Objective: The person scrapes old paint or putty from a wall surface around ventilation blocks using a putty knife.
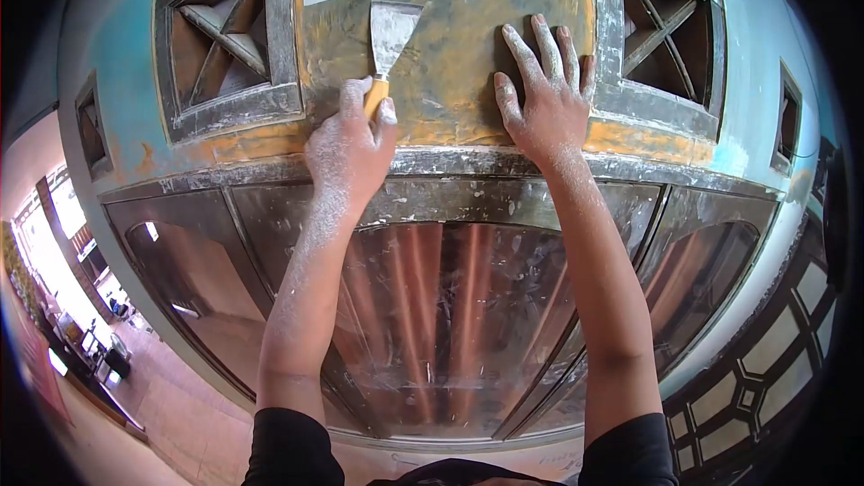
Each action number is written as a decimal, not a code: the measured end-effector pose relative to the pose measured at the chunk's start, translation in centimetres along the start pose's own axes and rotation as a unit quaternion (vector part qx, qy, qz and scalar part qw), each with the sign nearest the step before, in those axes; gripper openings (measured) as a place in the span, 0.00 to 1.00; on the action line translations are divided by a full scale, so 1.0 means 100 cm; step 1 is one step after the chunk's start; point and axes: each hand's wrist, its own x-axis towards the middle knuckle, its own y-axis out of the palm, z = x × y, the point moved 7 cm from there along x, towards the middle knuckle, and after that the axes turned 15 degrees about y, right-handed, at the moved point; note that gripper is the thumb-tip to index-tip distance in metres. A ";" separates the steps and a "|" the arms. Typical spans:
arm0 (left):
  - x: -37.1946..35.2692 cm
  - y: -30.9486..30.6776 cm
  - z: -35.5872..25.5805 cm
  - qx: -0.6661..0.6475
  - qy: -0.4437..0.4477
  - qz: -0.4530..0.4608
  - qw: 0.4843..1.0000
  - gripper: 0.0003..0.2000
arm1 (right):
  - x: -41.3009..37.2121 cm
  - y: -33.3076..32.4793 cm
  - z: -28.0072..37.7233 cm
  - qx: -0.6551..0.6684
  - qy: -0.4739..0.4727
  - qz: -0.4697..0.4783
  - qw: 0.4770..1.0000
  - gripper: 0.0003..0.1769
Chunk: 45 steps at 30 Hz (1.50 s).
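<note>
My left hand point(353, 137), dusted with white powder, is closed around the yellow handle of a paint scraper point(393, 36). The scraper points upward, its wide metal blade against the wall panel point(459, 72). Brown and ochre patches cover the lower part of that panel, while white paint remains along its top. To the right, my right hand point(547, 94) lies flat on the same panel with fingers spread and holds nothing. White dust also coats its fingers and both forearms.
Wooden vent frames with crossed bars, one at the left point(229, 40) and one at the right point(668, 31), flank the panel. Below runs a dark wooden ledge point(450, 162) above glazed windows point(459, 306). A panelled door point(765, 360) stands at lower right; the floor point(189, 396) shows far below.
</note>
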 end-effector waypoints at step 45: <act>0.062 0.010 0.013 0.142 0.256 -0.019 0.956 0.32 | -0.022 -0.025 -0.028 0.464 0.249 0.180 0.831 0.18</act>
